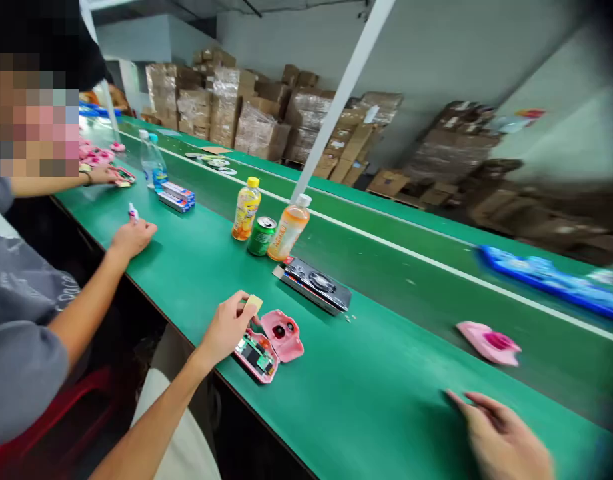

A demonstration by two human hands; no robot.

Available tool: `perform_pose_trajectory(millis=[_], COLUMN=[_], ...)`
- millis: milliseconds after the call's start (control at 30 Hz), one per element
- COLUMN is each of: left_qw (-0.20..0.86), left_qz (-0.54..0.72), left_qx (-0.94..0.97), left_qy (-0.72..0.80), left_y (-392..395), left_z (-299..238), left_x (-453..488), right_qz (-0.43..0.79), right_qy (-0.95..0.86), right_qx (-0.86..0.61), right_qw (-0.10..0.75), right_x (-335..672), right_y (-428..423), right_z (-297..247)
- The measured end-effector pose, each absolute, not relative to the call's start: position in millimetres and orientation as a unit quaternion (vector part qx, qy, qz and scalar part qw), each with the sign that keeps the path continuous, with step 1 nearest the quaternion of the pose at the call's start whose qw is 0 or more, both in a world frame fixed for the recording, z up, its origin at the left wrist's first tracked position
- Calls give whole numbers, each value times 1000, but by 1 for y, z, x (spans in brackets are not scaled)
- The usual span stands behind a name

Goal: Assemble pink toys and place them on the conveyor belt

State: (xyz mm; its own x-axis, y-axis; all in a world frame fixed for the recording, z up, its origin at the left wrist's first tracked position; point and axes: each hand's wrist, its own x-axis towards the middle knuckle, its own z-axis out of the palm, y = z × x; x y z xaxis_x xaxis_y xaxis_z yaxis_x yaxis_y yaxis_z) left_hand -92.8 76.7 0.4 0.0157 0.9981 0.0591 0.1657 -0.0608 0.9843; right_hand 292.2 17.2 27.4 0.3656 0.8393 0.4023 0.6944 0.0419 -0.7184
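Left hand (226,328) pinches a yellow piece (254,304) beside the case (289,347), likely laid open to expose its board (256,355); right hand (506,430), fingers parted, looks empty.

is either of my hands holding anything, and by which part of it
Your left hand holds a small pale-yellow piece in its fingers, by the side nearest the hand. Your right hand, blurred, shows nothing held.
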Motion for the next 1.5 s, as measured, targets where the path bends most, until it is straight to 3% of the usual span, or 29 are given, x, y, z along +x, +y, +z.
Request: perform_pose_trajectory(millis=[100,233,467,767,933,1133,1267,1400,1467,1500], left_qw=[524,601,640,607,556,707,745,747,730,719], left_qz=[465,451,456,440,444,447,433,445,455,460], left_qx=[538,522,511,558,567,446,407,347,351,361], left_qy=[469,403,349,356,414,317,305,351,370,376], left_y=[55,43,49,43,43,51,53,54,52,50], left_z=[-3,-3,-2,-6,-8,-5,-3,-1,-1,-2], left_x=[-62,-51,-59,-60,-57,-64,-71,-72,-72,-72], right_qz=[38,-60,46,58,-4,1,-38,72,90,85], right_qy=[-553,-738,-807,-840,-852,-875,-893,-851,-762,-701], right_qx=[-700,-528,-484,-498,-504,-461,-433,-472,-569,-645], right_qw=[451,416,335,209,142,150,115,219,295,291], right_x=[267,175,96,102,90,87,82,115,153,174], right_y=[-6,-21,35,48,37,30,12,-60,-117,-150], right_z=[15,25,42,49,41,38,51,45,33,26])
